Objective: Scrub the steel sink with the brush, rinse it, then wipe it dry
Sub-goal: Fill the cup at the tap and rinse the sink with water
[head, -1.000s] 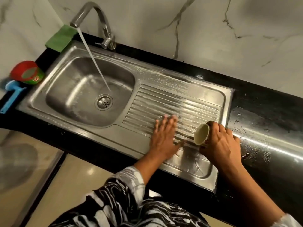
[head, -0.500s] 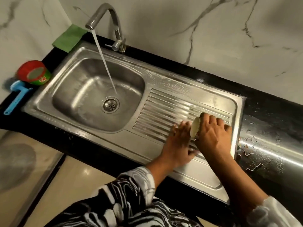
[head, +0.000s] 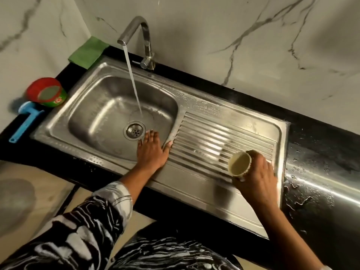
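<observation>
Water is running: the curved steel tap (head: 139, 29) behind the round drain strainer (head: 134, 131) sends a thin stream (head: 132, 78) down into the basin, landing just behind the drain. The stainless steel sink (head: 194, 193) is set into the black countertop (head: 321, 147). It has a rounded basin around the drain and a ribbed draining board to the drain's right. The steel looks wet and streaky, with pale film and droplets along the back rim and across the ribs, and bright glare on the basin floor.

Your left hand (head: 151, 152) lies flat just right of the drain, fingers straight and spread against the basin's sloping wall. Its thumb rests up on the ridge where the ribs begin, and it is holding nothing.

Your right hand (head: 259, 176) is well to the right of the drain, over the near end of the ribs. Its fingers are wrapped round a small cream cup (head: 239, 163), tipped so the mouth faces back toward the drain. I cannot tell whether there is water in it.

The blue plastic brush (head: 26, 121) lies far left of the drain on the counter, beside the sink's left rim, with nobody touching it. Just behind it sits a red-and-green round tub (head: 46, 92). A folded green cloth (head: 88, 51) rests in the corner, behind and left of the drain.
</observation>
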